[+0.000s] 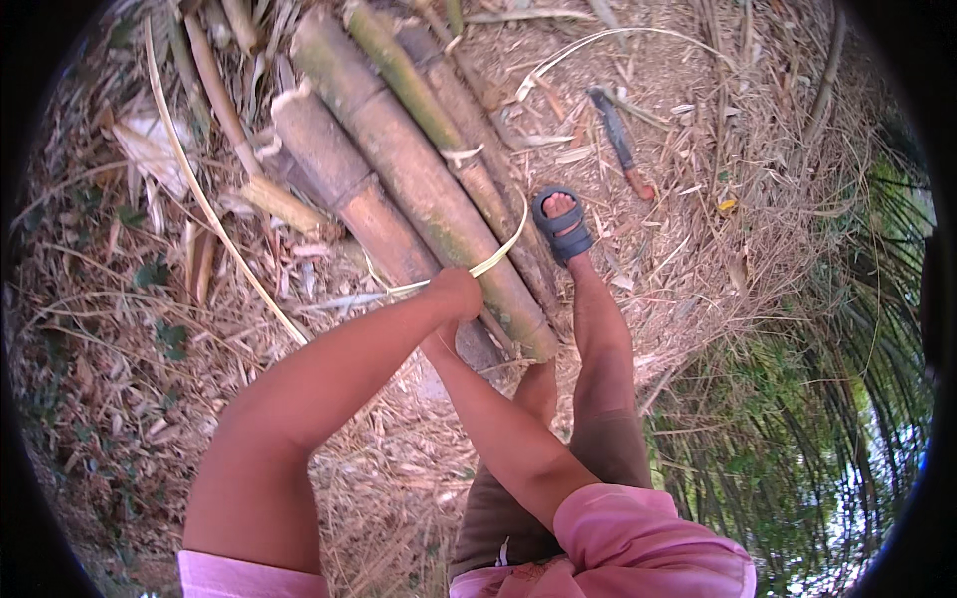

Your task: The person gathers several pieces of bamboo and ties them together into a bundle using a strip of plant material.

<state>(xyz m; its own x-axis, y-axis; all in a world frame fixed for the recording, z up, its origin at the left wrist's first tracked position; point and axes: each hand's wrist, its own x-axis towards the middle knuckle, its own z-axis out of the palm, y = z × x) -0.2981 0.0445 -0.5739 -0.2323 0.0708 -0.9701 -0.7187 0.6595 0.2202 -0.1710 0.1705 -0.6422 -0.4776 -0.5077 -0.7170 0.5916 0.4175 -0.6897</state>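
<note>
We grip the pale strip (498,254) in our left hand (457,291) — it loops the bamboo bundle (419,189); our right hand (446,337) sits hidden beneath, grip unclear.

**One head-worn fisheye view, looking steeply down at the ground**

There is a single view, from a camera on the person's head, tilted almost straight down. Its wide lens frames the scene in a dark circle and bends straight edges near the rim. Both bare forearms enter from the lower edge, very close to the lens, reaching forward to a bundle of thick green-brown bamboo poles (419,189) at the centre. Straw-covered ground (120,379) fills the left and top; green palm fronds (847,399) curve along the right rim. No second view overlaps this one.
</note>
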